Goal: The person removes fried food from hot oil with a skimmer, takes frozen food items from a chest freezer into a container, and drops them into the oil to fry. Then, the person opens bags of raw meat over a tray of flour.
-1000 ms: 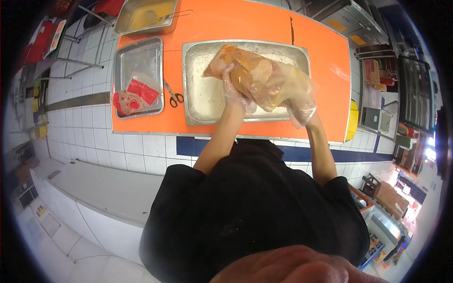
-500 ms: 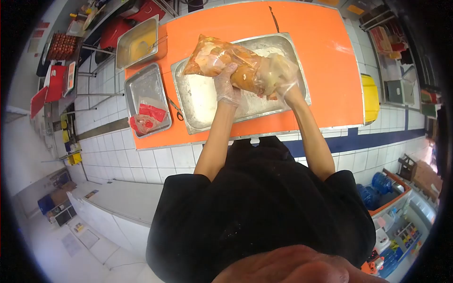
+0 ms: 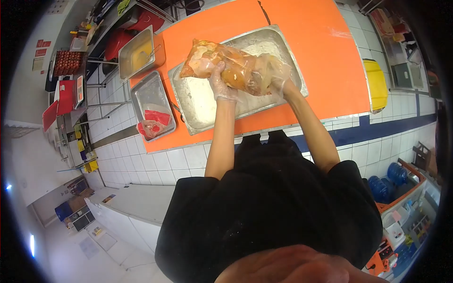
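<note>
Above a metal tray [image 3: 298, 78] holding white powder that looks like flour, I hold a clear plastic bag [image 3: 231, 63] of orange, sauce-coated pieces that look like raw meat. The bag lies slanted, its bulky end at the left. My left hand [image 3: 222, 86], in a clear plastic glove, supports it from below with the thumb up its near side. At the bag's gathered right end is my right hand [image 3: 282, 87], also gloved; its fingers are partly covered by crumpled plastic, and whether they are inside the bag I cannot tell.
A smaller metal tray [image 3: 138, 96] with a red-and-clear plastic package [image 3: 155, 123] sits at the left of the orange table [image 3: 325, 61]. Behind it stands a deep metal pan [image 3: 126, 66] with yellow liquid. Dark scissor handles [image 3: 177, 109] show between the trays.
My view has shifted and tilted slightly. Both hands keep hold of the bag, and its right end has come a little lower and closer to my left hand.
</note>
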Demonstrator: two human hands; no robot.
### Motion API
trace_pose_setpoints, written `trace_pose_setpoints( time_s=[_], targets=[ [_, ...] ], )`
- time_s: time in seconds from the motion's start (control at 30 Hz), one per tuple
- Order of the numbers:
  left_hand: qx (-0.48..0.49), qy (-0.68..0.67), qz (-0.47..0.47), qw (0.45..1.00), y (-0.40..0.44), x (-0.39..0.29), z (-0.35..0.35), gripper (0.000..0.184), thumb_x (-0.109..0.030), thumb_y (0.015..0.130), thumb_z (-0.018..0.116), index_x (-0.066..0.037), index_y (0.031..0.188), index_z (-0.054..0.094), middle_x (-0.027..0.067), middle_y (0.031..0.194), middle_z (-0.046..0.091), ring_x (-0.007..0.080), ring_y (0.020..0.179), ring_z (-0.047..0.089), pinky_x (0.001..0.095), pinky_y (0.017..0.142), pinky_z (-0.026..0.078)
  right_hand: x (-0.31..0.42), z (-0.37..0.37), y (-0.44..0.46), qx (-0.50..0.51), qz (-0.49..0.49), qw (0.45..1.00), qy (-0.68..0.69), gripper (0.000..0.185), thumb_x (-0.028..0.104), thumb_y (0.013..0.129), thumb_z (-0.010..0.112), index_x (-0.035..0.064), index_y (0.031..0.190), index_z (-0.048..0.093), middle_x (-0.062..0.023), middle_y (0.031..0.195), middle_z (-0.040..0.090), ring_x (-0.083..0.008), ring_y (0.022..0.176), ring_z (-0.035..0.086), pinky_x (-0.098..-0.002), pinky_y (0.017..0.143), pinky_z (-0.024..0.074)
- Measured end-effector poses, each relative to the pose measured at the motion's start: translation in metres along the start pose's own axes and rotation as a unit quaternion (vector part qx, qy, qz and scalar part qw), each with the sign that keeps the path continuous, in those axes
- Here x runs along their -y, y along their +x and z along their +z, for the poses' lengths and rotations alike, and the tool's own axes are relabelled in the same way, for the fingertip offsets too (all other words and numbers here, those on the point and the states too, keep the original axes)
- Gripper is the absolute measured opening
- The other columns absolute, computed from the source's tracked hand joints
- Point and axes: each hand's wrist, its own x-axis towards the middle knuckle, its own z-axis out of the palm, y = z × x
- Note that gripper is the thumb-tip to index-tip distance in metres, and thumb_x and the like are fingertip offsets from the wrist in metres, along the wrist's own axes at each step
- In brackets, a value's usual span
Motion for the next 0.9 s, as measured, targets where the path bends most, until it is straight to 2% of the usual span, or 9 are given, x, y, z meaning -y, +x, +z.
trace_pose_setpoints(
  time_s=[0.1, 0.27, 0.37, 0.47, 0.57, 0.67, 0.77, 0.87, 0.9],
  targets=[
    [-0.008, -0.031, -0.016, 0.999, -0.003, -0.001, 0.008, 0.055, -0.024, 0.088, 0.07, -0.005, 0.137, 0.053, 0.0125, 0.129, 0.064, 0.0297, 0.119, 0.064, 0.0478, 0.103, 0.055, -0.019, -0.003, 0.004, -0.005, 0.012, 0.992, 0.126, 0.021, 0.016, 0.088, 0.071, 0.0064, 0.106, 0.066, -0.008, 0.077, 0.067, -0.015, 0.052, 0.064, -0.0289, 0.036, 0.0477],
    [-0.005, -0.057, -0.021, 0.998, -0.011, -0.005, 0.018, 0.056, -0.028, 0.09, 0.068, -0.005, 0.138, 0.053, 0.0126, 0.13, 0.063, 0.0306, 0.12, 0.063, 0.0487, 0.104, 0.055, 0.014, -0.004, -0.003, 0.003, 0.127, 0.991, 0.038, 0.021, 0.021, 0.092, 0.066, 0.0064, 0.107, 0.064, -0.0089, 0.08, 0.067, -0.0182, 0.051, 0.062, -0.0329, 0.035, 0.0454],
    [-0.012, -0.05, -0.01, 0.999, -0.011, -0.005, 0.017, 0.056, -0.028, 0.09, 0.068, -0.006, 0.139, 0.052, 0.0122, 0.131, 0.063, 0.0309, 0.12, 0.063, 0.0486, 0.103, 0.055, 0.024, 0.001, -0.008, 0.044, 0.125, 0.955, 0.267, 0.024, 0.025, 0.097, 0.057, 0.0062, 0.111, 0.063, -0.0117, 0.089, 0.069, -0.0201, 0.057, 0.064, -0.0369, 0.038, 0.0453],
    [-0.02, -0.036, -0.005, 0.999, -0.008, -0.005, 0.014, 0.056, -0.029, 0.09, 0.068, -0.006, 0.139, 0.052, 0.0118, 0.131, 0.063, 0.031, 0.121, 0.062, 0.0486, 0.103, 0.055, -0.011, 0.008, 0.011, -0.018, 0.115, 0.926, 0.359, 0.027, 0.027, 0.098, 0.05, 0.0071, 0.112, 0.062, -0.0128, 0.098, 0.068, -0.0224, 0.072, 0.066, -0.0428, 0.049, 0.0495],
    [-0.023, -0.022, 0.011, 0.999, -0.012, -0.007, 0.018, 0.057, -0.031, 0.09, 0.068, -0.007, 0.139, 0.053, 0.0114, 0.131, 0.063, 0.0309, 0.122, 0.062, 0.0481, 0.103, 0.055, -0.029, 0.015, 0.021, -0.072, 0.084, 0.94, 0.322, 0.042, 0.041, 0.106, 0.046, 0.0078, 0.127, 0.061, -0.0141, 0.105, 0.07, -0.0249, 0.08, 0.071, -0.043, 0.049, 0.0551],
    [-0.02, -0.002, 0.044, 0.999, -0.019, -0.016, 0.027, 0.059, -0.034, 0.089, 0.068, -0.007, 0.139, 0.053, 0.0116, 0.131, 0.063, 0.0305, 0.122, 0.062, 0.0485, 0.102, 0.055, -0.025, 0.01, 0.02, -0.154, 0.101, 0.888, 0.422, 0.041, 0.042, 0.106, 0.047, 0.0101, 0.129, 0.059, -0.013, 0.11, 0.069, -0.024, 0.089, 0.07, -0.0436, 0.063, 0.0567],
    [-0.004, 0.002, 0.065, 0.998, -0.02, -0.042, 0.031, 0.062, -0.036, 0.089, 0.068, -0.006, 0.14, 0.052, 0.0129, 0.132, 0.062, 0.031, 0.121, 0.062, 0.0488, 0.1, 0.056, -0.012, -0.021, 0.008, -0.084, 0.178, 0.923, 0.329, 0.029, 0.023, 0.095, 0.064, 0.0071, 0.119, 0.057, -0.0112, 0.111, 0.065, -0.0258, 0.088, 0.065, -0.0446, 0.067, 0.0551],
    [0.016, -0.014, 0.079, 0.997, -0.008, -0.061, 0.022, 0.064, -0.037, 0.089, 0.068, -0.006, 0.142, 0.05, 0.0142, 0.133, 0.061, 0.0319, 0.122, 0.062, 0.0506, 0.101, 0.056, -0.026, -0.038, 0.004, -0.089, 0.182, 0.936, 0.288, 0.035, 0.016, 0.093, 0.071, 0.0055, 0.122, 0.055, -0.0127, 0.11, 0.065, -0.0237, 0.089, 0.066, -0.038, 0.067, 0.0569],
    [0.018, -0.016, 0.087, 0.996, -0.004, -0.064, 0.019, 0.064, -0.036, 0.089, 0.068, -0.007, 0.142, 0.05, 0.014, 0.133, 0.061, 0.0323, 0.123, 0.061, 0.0515, 0.102, 0.055, -0.045, -0.047, 0.011, -0.07, 0.163, 0.949, 0.26, 0.047, 0.013, 0.092, 0.074, 0.0036, 0.133, 0.053, -0.0129, 0.103, 0.066, -0.0216, 0.089, 0.068, -0.032, 0.069, 0.0577]
  ],
)
